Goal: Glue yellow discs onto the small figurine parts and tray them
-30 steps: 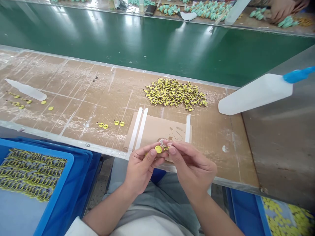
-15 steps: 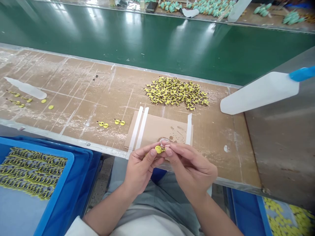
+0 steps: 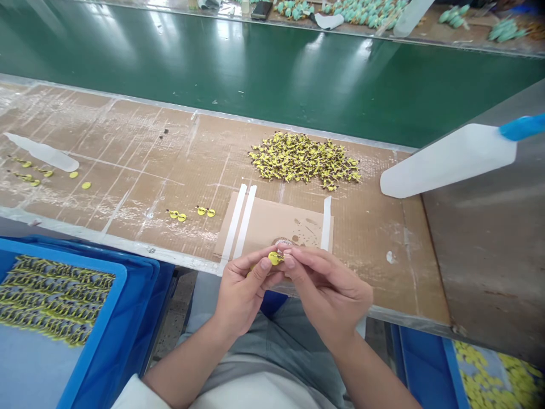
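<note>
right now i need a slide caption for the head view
The left hand and right hand pinch a yellow disc above taped cardboard

counter [image 3: 128, 130]: pile of small parts [image 3: 304, 159] at centre | cardboard sheet [image 3: 272, 224] before it | round tag [image 3: 275, 258] between left hand [image 3: 242, 298] and right hand [image 3: 327, 298], over sheet | plastic bottle [image 3: 447, 162] right | conveyor belt [image 3: 272, 74] behind | crates [image 3: 140, 284] below, both sides

No writing we can read, no labels, brands or numbers we can make out, not on the yellow disc [image 3: 275, 258], the white plastic bottle [image 3: 447, 162] or the blue crate [image 3: 63, 254].
</note>
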